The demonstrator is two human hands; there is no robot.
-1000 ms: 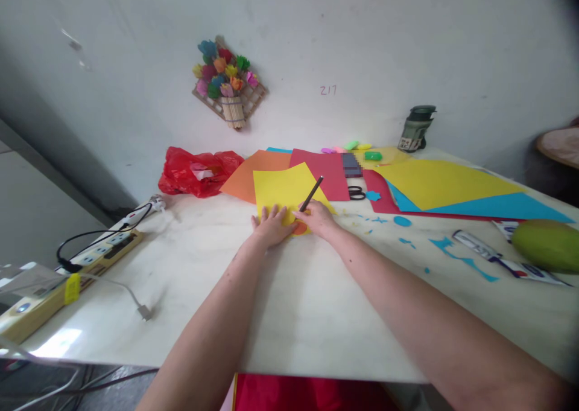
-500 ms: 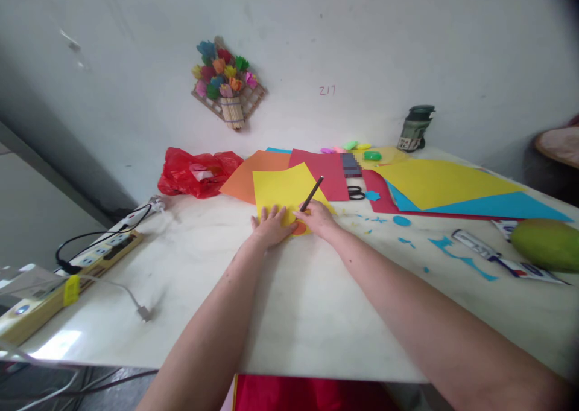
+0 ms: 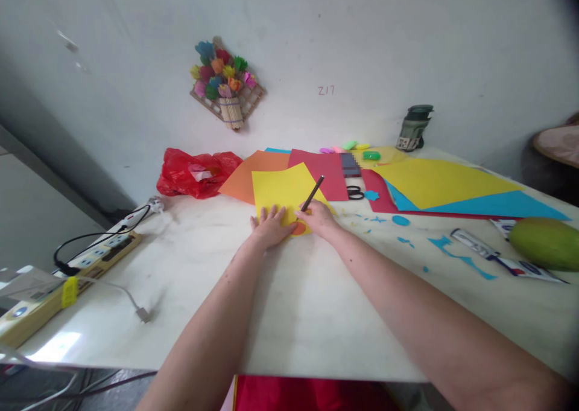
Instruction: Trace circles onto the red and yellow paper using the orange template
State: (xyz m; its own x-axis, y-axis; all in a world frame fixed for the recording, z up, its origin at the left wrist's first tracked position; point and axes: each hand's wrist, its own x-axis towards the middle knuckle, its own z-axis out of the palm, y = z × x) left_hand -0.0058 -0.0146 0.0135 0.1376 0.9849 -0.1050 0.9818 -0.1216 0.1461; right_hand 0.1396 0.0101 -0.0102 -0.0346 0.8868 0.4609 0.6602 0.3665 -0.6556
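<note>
L hand (image 3: 270, 229) presses yellow sheet (image 3: 280, 186), its grip open w/ fingers spread, thumb at orange disc (image 3: 299, 229) near sheet's front edge; R hand (image 3: 320, 219) has grip closed on dark pen (image 3: 313, 194), slanted over same sheet; pen work by disc seems in hand, & calls for steady sheet; scissors (image 3: 356, 197) lie right of sheet.

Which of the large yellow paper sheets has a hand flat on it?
The yellow paper sheet overlapping the orange paper sheet: the left hand lies flat on it. The other yellow sheet lies over blue paper.
</note>
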